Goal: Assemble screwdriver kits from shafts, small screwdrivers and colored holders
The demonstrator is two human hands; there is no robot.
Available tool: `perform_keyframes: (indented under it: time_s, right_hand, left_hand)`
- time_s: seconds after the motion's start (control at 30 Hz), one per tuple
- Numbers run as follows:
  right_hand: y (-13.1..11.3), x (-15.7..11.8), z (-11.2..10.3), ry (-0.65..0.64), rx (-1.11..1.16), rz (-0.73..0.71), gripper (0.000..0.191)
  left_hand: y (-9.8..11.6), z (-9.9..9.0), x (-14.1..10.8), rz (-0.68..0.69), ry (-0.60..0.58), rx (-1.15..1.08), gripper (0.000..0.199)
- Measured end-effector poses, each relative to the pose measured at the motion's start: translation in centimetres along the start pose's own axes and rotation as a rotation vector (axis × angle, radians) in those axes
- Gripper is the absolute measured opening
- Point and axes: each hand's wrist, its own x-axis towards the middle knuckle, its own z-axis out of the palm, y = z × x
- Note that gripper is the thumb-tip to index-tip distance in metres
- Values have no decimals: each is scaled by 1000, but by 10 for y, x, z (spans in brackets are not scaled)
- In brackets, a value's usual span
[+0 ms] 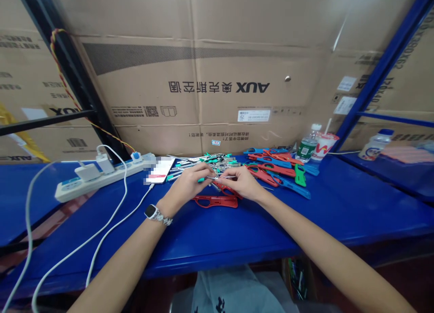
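My left hand (191,182), with a watch on its wrist, is closed in a pinch on a small thin part too small to name. Close beside it, my right hand (242,181) pinches a thin metallic piece, and the fingertips of both hands nearly meet. Beneath them lies a red plastic handle (217,201) on the blue table (210,236). Behind the hands is a pile of thin silver and green parts (220,159). Several red, blue and green plastic handles (276,168) are heaped to the right of my right hand.
At the left, a white power strip (111,177) holds chargers, and white cables cross the table. A phone (161,170) lies beside it. At the back right stand a water bottle (307,145) and a red-white cup (324,146). Cardboard (217,55) rises behind.
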Motion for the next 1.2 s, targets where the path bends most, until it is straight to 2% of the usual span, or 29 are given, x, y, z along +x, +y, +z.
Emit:
perform_keyframes:
  time_s: [0.13, 0.27, 0.47, 0.63, 0.8, 0.87, 1.07, 1.2]
  right_hand:
    - [3, 0, -4, -24, -18, -35, 32]
    - [4, 0, -8, -29, -78, -52, 28]
    - [2, -2, -11, 19, -191, -69, 26]
    - [2, -3, -10, 47, -277, -63, 22]
    - [-4, -6, -8, 114, -482, -103, 18]
    - [-6, -6, -8, 135, -456, -112, 21]
    - [-5, -1, -7, 57, -72, -55, 29]
    - [-3, -2, -8, 81, -135, -73, 26]
  left_hand:
    - [0, -3, -1, 41, -57, 36, 19]
    - [3, -4, 1, 22, -118, 64, 23]
    - [1, -4, 2, -32, -54, 10, 11]
    - [-2, -3, -1, -13, -66, 38, 13]
    - [1, -1, -1, -30, -62, 68, 14]
    - [3, -2, -1, -11, -20, 101, 15]
    - [8, -6, 2, 71, 52, 265, 19]
    - [8, -9, 2, 91, 36, 241, 19]
